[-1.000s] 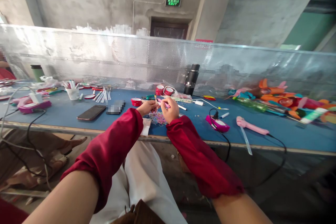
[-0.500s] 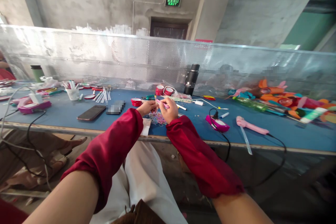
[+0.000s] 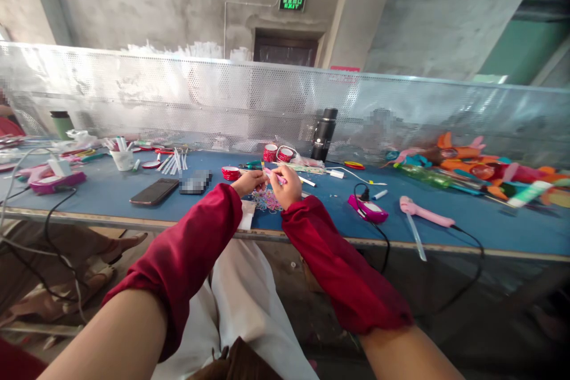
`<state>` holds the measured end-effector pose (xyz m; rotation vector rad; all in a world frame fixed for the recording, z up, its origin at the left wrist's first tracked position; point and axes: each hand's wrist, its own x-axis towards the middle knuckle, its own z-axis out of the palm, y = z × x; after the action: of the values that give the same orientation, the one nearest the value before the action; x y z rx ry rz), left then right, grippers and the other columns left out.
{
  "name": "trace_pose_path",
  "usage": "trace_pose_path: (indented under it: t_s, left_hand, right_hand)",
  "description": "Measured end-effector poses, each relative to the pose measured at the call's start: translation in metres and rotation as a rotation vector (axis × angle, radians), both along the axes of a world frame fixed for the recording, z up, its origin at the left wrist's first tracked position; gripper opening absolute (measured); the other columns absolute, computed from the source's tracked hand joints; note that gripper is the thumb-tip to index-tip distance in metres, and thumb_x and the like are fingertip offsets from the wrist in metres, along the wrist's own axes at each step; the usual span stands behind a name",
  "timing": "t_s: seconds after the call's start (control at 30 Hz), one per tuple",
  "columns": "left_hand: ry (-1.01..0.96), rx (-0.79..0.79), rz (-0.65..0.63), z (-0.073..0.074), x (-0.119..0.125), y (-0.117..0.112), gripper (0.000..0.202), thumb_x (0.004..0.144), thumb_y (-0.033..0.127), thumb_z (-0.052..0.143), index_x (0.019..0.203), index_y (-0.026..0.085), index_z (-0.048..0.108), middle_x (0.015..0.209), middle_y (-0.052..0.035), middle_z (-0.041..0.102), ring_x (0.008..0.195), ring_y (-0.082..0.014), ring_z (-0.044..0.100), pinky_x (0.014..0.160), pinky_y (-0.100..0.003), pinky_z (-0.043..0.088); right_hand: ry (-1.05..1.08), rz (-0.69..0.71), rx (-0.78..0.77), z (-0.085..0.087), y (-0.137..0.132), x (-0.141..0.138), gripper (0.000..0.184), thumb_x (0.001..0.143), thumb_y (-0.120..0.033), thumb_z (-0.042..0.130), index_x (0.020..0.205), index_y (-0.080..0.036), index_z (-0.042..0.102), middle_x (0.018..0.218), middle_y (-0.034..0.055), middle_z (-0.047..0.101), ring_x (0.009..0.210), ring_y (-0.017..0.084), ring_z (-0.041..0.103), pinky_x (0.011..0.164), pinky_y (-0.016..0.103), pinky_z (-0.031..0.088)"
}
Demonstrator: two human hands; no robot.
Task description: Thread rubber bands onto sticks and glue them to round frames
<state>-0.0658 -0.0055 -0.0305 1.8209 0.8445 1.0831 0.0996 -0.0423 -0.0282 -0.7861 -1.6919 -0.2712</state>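
Observation:
My right hand [image 3: 289,186] is closed around a slim pink pen-like tool [image 3: 280,179] that points toward the left hand. Close beside it, my left hand [image 3: 250,183] has its fingertips pinched together; whatever is between them is too small to make out. Both hands are just above a pile of small pastel-coloured loops or clips [image 3: 267,200] on the blue table [image 3: 214,208]. A white paper piece [image 3: 247,214] lies at the table's front edge below my left hand. Behind the left hand sits a stack of red tape rolls [image 3: 230,173].
A black phone [image 3: 155,191] lies on the left, near a cup of white sticks [image 3: 122,158]. Behind stands a black flask [image 3: 324,133]. To the right are a magenta device [image 3: 369,210], a pink corded glue gun [image 3: 425,212] and a colourful pile [image 3: 481,169]. A perforated metal screen [image 3: 214,95] runs behind.
Both hands keep almost the same pose at the same spot. The whole view has shifted very slightly.

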Motion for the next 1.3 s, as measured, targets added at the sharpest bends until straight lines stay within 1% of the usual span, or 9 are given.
trace_pose_path:
  t_s: [0.17,0.27,0.37,0.5,0.67,0.77,0.87,1.0,1.3]
  left_hand:
    - [0.012,-0.016,0.012,0.0028,0.0008,-0.0046,0.032,0.088,0.039,0.062,0.069,0.016,0.053,0.058,-0.0007,0.056,0.05,-0.0087,0.046,0.052,-0.023,0.036]
    - [0.009,-0.016,0.028,0.0031,0.0012,-0.0052,0.031,0.089,0.037,0.061,0.068,0.016,0.053,0.058,-0.0006,0.056,0.05,-0.0086,0.046,0.052,-0.023,0.037]
    - [0.018,-0.012,0.03,0.0029,0.0011,-0.0045,0.034,0.088,0.041,0.063,0.067,0.016,0.053,0.057,-0.0001,0.055,0.05,-0.0087,0.046,0.052,-0.023,0.036]
    - [0.004,-0.012,0.003,0.0022,0.0006,-0.0036,0.036,0.086,0.045,0.065,0.069,0.016,0.054,0.058,-0.0005,0.057,0.049,-0.0087,0.046,0.052,-0.023,0.037]
    - [-0.002,0.002,0.006,0.0017,0.0006,-0.0028,0.038,0.085,0.047,0.067,0.067,0.016,0.053,0.057,-0.0001,0.055,0.05,-0.0086,0.047,0.052,-0.023,0.036]
    - [-0.002,-0.007,-0.001,0.002,0.0005,-0.0033,0.04,0.084,0.05,0.067,0.068,0.016,0.054,0.057,-0.0006,0.056,0.05,-0.0085,0.046,0.051,-0.023,0.036]
    - [0.001,-0.008,-0.002,0.0026,0.0006,-0.004,0.04,0.083,0.051,0.067,0.067,0.016,0.054,0.057,-0.0005,0.056,0.05,-0.0086,0.047,0.051,-0.023,0.035]
    - [0.006,-0.003,0.022,0.003,0.0008,-0.0041,0.039,0.084,0.049,0.067,0.067,0.016,0.053,0.056,0.0001,0.056,0.05,-0.0089,0.047,0.051,-0.023,0.035]
    - [0.012,0.009,0.01,0.0007,-0.0006,0.0001,0.031,0.089,0.038,0.061,0.069,0.016,0.053,0.059,-0.0002,0.055,0.051,-0.009,0.046,0.053,-0.024,0.035]
  right_hand:
    - [0.021,-0.023,-0.001,0.0003,-0.0006,-0.0005,0.015,0.093,-0.031,0.055,0.081,-0.024,0.06,0.079,0.0038,0.068,0.08,0.022,0.06,0.075,0.035,0.044]
    - [0.012,-0.002,0.007,0.0,-0.0003,-0.0003,0.016,0.094,-0.031,0.055,0.081,-0.024,0.06,0.079,0.0036,0.067,0.08,0.022,0.06,0.075,0.035,0.045]
    - [-0.01,0.014,-0.009,-0.0002,0.0001,0.0001,0.015,0.094,-0.03,0.055,0.081,-0.024,0.06,0.079,0.0036,0.068,0.081,0.022,0.061,0.076,0.035,0.045]
    - [0.014,-0.018,-0.006,-0.0008,0.0009,0.0007,0.014,0.094,-0.03,0.055,0.083,-0.024,0.06,0.08,0.0042,0.068,0.082,0.022,0.06,0.076,0.035,0.045]
    - [-0.018,0.018,-0.003,-0.0015,0.0014,0.0002,0.014,0.094,-0.03,0.055,0.081,-0.025,0.06,0.08,0.0035,0.067,0.08,0.022,0.06,0.076,0.034,0.045]
    - [0.002,-0.018,-0.002,-0.0014,0.0013,0.0005,0.013,0.093,-0.029,0.055,0.082,-0.025,0.06,0.08,0.0038,0.067,0.081,0.022,0.059,0.075,0.035,0.045]
    - [-0.005,-0.012,0.003,-0.0013,0.0014,0.0006,0.013,0.093,-0.029,0.056,0.082,-0.025,0.06,0.08,0.0037,0.067,0.08,0.022,0.059,0.075,0.035,0.045]
    - [-0.014,-0.007,0.001,-0.0012,0.0019,0.0003,0.014,0.092,-0.029,0.056,0.08,-0.025,0.059,0.078,0.0031,0.067,0.079,0.022,0.06,0.075,0.035,0.045]
    - [-0.012,-0.021,0.004,-0.001,0.001,-0.0004,0.015,0.092,-0.03,0.056,0.079,-0.025,0.059,0.077,0.0032,0.067,0.078,0.022,0.06,0.074,0.034,0.045]
